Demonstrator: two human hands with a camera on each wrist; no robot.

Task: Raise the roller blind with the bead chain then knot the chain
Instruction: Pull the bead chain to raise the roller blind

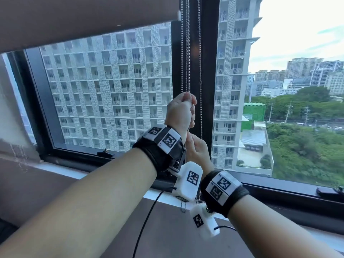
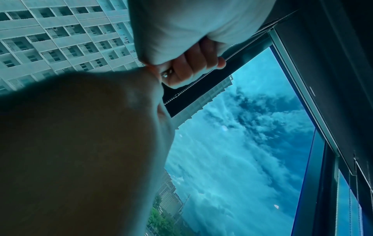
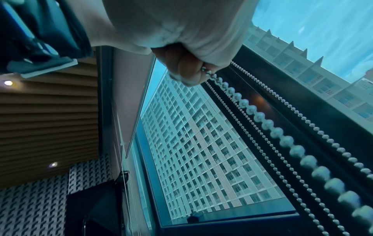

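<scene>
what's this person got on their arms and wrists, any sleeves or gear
No sleeves: both forearms are bare. The left wrist and the right wrist each carry a black strap topped with white blocks printed with black square tag markings. Under each wrist hangs a rounded white camera housing bearing another such marking, and a thin black cable trails down from each. No gloves are visible.

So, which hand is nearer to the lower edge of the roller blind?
Left. The left hand grips the bead chain higher up, closer under the roller blind; the right hand sits below it.
</scene>
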